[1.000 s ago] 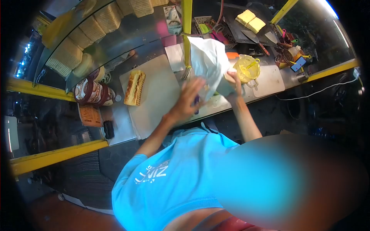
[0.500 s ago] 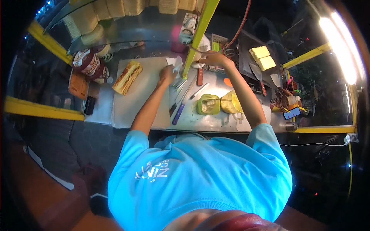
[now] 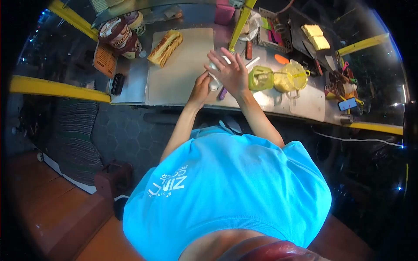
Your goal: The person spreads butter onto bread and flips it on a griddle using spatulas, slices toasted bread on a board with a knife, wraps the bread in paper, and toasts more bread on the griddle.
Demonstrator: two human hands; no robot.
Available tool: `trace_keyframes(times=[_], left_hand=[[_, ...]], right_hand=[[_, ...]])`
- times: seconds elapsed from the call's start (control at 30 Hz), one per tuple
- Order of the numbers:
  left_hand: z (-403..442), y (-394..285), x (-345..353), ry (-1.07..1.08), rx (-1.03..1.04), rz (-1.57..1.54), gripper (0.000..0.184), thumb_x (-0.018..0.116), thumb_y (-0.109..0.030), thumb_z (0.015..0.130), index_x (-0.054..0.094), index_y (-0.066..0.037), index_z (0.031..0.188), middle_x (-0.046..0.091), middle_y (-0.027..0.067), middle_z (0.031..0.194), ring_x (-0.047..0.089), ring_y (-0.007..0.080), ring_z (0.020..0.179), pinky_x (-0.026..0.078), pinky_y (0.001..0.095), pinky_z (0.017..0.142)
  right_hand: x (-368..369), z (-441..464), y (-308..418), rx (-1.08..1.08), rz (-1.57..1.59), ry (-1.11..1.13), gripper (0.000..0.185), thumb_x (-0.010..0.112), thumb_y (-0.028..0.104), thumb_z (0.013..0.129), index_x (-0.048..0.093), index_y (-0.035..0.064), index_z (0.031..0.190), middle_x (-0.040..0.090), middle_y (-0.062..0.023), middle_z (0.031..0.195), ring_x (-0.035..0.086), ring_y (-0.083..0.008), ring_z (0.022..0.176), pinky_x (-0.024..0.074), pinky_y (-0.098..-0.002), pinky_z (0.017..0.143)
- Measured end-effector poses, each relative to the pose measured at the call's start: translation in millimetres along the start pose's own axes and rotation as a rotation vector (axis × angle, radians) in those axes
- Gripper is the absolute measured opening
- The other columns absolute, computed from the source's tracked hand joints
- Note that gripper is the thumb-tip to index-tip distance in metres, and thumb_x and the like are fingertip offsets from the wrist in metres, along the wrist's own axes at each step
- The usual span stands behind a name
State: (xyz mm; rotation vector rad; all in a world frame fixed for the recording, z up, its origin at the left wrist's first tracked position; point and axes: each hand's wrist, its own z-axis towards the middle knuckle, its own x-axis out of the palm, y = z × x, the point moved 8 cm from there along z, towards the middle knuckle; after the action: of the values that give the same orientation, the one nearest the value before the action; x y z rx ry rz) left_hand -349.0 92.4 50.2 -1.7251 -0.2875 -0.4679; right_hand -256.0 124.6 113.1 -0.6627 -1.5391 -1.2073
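Observation:
White paper or tissue (image 3: 214,80) is crumpled in my left hand (image 3: 201,89), in front of my body at the counter's near edge. Right beside it, my right hand (image 3: 231,76) is raised with its fingers spread and the palm showing. A filled, toasted bread loaf (image 3: 165,48) lies on the pale board (image 3: 190,56) to the left of my hands. Just under my right hand, a purple knife handle (image 3: 223,93) shows in part. The green container (image 3: 261,78) stands to the right of that hand.
A yellow tub (image 3: 290,78) stands beside the green container. Bread slices (image 3: 315,36) lie on the dark griddle (image 3: 300,32) at the back right. A yellow post (image 3: 241,26) rises behind my hands. Large brown-and-white tubs (image 3: 116,35) stand at the left, and a phone (image 3: 347,104) at the right.
Both hands have drawn back toward my body and come together. The left has brought the white paper along; the right has left the plastic bag behind the post. The camera view has shifted.

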Motion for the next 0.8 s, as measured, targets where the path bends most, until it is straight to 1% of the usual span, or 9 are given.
trace_keyframes(times=[0.17,0.33,0.43,0.5,0.57,0.63,0.7,0.77,0.8], left_hand=[[-27.4,-19.3,10.9,0.156,0.108,0.332,0.036,0.040,-0.012,0.094,0.060,0.004,0.119,0.066,0.0078,0.105,0.059,0.0133,0.100,0.043,0.0255,0.091],[-2.4,-0.4,-8.0,0.033,-0.089,0.100,0.037,0.040,-0.018,0.097,0.058,0.004,0.121,0.067,0.0121,0.112,0.063,0.0191,0.101,0.048,0.0303,0.090],[34.2,18.6,-10.5,0.229,-0.212,-0.085,0.039,0.041,-0.023,0.099,0.054,0.002,0.126,0.067,0.0146,0.112,0.067,0.0254,0.094,0.054,0.0348,0.082],[80.0,38.9,-33.1,0.214,-0.189,-0.109,0.040,0.039,-0.024,0.100,0.054,0.002,0.126,0.067,0.0158,0.111,0.068,0.0271,0.091,0.056,0.0361,0.079],[133.7,49.6,-49.1,0.107,-0.193,-0.104,0.044,0.040,-0.030,0.100,0.052,0.001,0.128,0.067,0.0170,0.110,0.069,0.0270,0.089,0.057,0.0370,0.076],[262.1,106.2,-154.0,-0.183,0.022,0.909,0.050,0.047,-0.034,0.096,0.053,0.007,0.124,0.065,0.0225,0.112,0.065,0.0359,0.095,0.052,0.0428,0.084],[214.8,18.2,-90.4,-0.201,0.404,1.100,0.041,0.045,-0.024,0.094,0.056,0.005,0.120,0.064,0.0244,0.113,0.060,0.0378,0.106,0.046,0.0410,0.093],[207.3,-0.3,-84.0,-0.203,0.357,1.186,0.042,0.049,-0.023,0.093,0.053,0.005,0.124,0.063,0.0252,0.114,0.062,0.0352,0.105,0.047,0.0386,0.091],[198.5,0.5,-82.4,-0.164,0.282,0.991,0.040,0.051,-0.022,0.094,0.053,0.006,0.123,0.063,0.0240,0.115,0.062,0.0319,0.105,0.047,0.0364,0.091]], right_hand=[[-32.4,-20.1,34.6,-0.328,-0.163,-0.141,0.051,0.042,0.046,0.099,0.051,0.0081,0.133,0.045,-0.0199,0.142,0.037,-0.0328,0.136,0.0313,-0.0506,0.110],[-43.7,-83.5,75.0,-0.409,-0.116,-0.174,0.054,0.045,0.047,0.097,0.051,0.0060,0.132,0.044,-0.0222,0.141,0.037,-0.0337,0.136,0.0279,-0.0490,0.113],[-60.5,-139.9,94.9,-0.478,-0.174,-0.242,0.051,0.046,0.043,0.098,0.051,0.0058,0.131,0.047,-0.0217,0.138,0.039,-0.0330,0.134,0.0278,-0.0502,0.113],[-76.9,-174.9,101.5,-0.495,-0.136,-0.249,0.048,0.046,0.040,0.098,0.051,0.0054,0.130,0.052,-0.0199,0.132,0.044,-0.0317,0.130,0.0300,-0.0500,0.112],[-88.9,-203.2,104.9,-0.461,-0.116,-0.258,0.042,0.048,0.034,0.099,0.052,0.0047,0.128,0.059,-0.0167,0.121,0.054,-0.0296,0.117,0.0418,-0.0457,0.103],[-102.2,-229.3,108.2,-0.401,-0.188,-0.343,0.038,0.050,0.033,0.098,0.055,0.0032,0.122,0.063,-0.0127,0.107,0.062,-0.0253,0.102,0.0503,-0.0411,0.091],[-113.4,-254.3,123.7,-0.366,-0.424,-0.511,0.031,0.057,0.021,0.096,0.056,-0.0002,0.118,0.065,-0.0129,0.096,0.066,-0.0211,0.085,0.0558,-0.0340,0.077],[-144.5,-282.2,147.0,-0.375,-0.627,-0.724,0.022,0.061,0.015,0.093,0.061,-0.0003,0.109,0.067,-0.0116,0.087,0.066,-0.0180,0.075,0.0563,-0.0301,0.069],[-160.2,-297.7,163.1,-0.383,-0.715,-0.839,0.019,0.063,0.016,0.092,0.063,0.0006,0.104,0.066,-0.0091,0.084,0.065,-0.0152,0.072,0.0550,-0.0274,0.066]])
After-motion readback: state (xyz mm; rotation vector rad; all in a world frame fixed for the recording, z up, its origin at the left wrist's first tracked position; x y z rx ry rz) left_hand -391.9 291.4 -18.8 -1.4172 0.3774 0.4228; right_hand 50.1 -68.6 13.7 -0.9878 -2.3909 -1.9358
